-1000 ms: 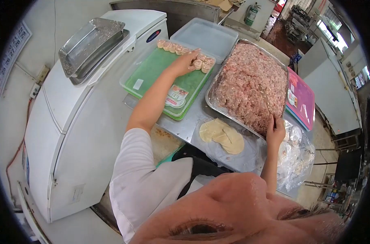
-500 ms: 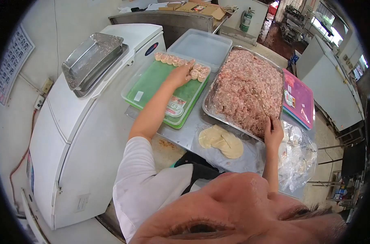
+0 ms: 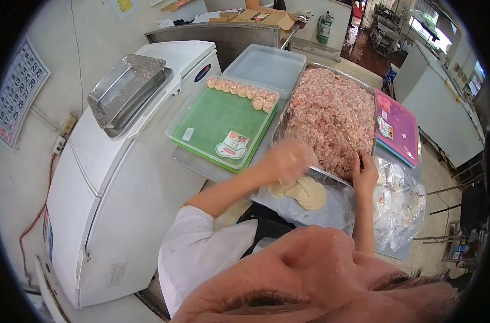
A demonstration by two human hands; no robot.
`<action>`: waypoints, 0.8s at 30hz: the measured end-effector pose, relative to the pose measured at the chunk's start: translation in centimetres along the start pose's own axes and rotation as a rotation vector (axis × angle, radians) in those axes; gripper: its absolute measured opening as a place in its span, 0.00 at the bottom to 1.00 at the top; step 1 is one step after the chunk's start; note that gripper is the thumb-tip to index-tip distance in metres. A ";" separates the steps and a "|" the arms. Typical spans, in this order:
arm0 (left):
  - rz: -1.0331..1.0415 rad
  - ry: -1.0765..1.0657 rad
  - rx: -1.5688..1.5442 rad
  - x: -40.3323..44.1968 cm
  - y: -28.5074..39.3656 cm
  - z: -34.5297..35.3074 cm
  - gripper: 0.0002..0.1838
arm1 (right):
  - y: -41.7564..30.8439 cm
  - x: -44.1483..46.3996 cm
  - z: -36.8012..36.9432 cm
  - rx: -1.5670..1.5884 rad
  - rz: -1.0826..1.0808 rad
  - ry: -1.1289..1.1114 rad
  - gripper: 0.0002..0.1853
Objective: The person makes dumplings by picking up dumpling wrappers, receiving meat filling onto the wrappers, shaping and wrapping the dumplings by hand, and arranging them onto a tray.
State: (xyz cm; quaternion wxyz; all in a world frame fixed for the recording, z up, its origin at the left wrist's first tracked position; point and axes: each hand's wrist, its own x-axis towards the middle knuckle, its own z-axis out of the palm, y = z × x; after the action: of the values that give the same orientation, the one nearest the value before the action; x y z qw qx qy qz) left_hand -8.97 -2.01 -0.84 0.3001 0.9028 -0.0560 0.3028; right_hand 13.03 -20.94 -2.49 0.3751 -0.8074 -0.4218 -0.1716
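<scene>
My left hand (image 3: 290, 161), smeared by motion, is over the round dough wrappers (image 3: 308, 192) at the near left corner of the metal tray (image 3: 331, 175). Whether its fingers hold anything does not show. That tray is heaped with ground meat mixture (image 3: 328, 116). At its near right edge my right hand (image 3: 365, 171) grips a thin spatula (image 3: 344, 133), whose blade lies in the meat. To the left, a green-bottomed plastic container (image 3: 202, 121) has a row of filled dumplings (image 3: 234, 88) along its far side, with a few more at the right end.
A clear plastic container (image 3: 266, 64) is behind the green one. Stacked metal pans (image 3: 129, 91) rest on a white chest freezer (image 3: 131, 177). A pink lid (image 3: 398, 124) and a plastic bag of pale contents (image 3: 398, 202) are at right. A person (image 3: 266, 4) stands beyond the cardboard box (image 3: 263, 17).
My left hand has moved from the row of dumplings back toward me, over the dough wrappers. My right hand keeps the spatula in the meat. A person now shows at the back.
</scene>
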 end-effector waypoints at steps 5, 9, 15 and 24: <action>0.126 -0.059 0.000 -4.0 0.6 8.2 0.15 | -0.8 0.0 -0.6 0.020 0.010 -0.006 0.11; -0.025 -0.117 0.062 -5.4 -0.4 9.2 0.21 | -0.3 0.0 -0.3 0.006 -0.006 0.010 0.11; -0.123 -0.198 0.093 -5.0 -0.1 8.8 0.26 | -0.8 0.0 -0.7 0.011 0.023 -0.027 0.12; -0.245 -0.188 0.148 -3.9 -0.2 9.9 0.18 | -0.2 -0.1 -0.1 0.006 -0.013 0.013 0.12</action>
State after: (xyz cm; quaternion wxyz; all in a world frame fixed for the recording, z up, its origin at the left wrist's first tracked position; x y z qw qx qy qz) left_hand -7.01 -7.84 -9.56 0.2607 0.9470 0.0489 0.1815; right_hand 12.82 -21.07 -2.40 0.3791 -0.8025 -0.4250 -0.1779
